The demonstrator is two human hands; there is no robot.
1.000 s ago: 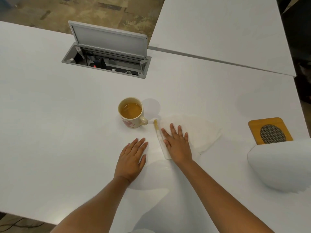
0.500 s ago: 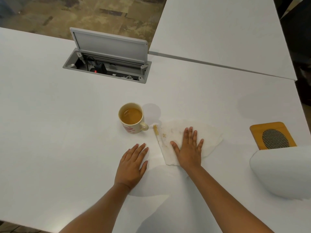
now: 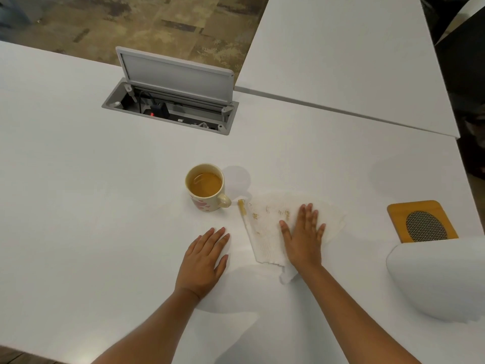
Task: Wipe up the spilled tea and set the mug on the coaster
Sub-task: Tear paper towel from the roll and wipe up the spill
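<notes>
The right hand (image 3: 303,237) lies flat, fingers straight, pressing a tea-stained paper towel (image 3: 267,227) onto the white table (image 3: 78,206). The left hand (image 3: 204,258) rests open, palm down, holding nothing. The mug (image 3: 206,189) stands just beyond — well apart from the coaster (image 3: 396,214) at far right.

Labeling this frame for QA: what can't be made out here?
- Head view: table under the paper towel and right hand; any leftover tea is hidden.
- Coaster: near corner covered by a white object, itself cut by the right edge.
- Socket box: contents too small and dark.
</notes>
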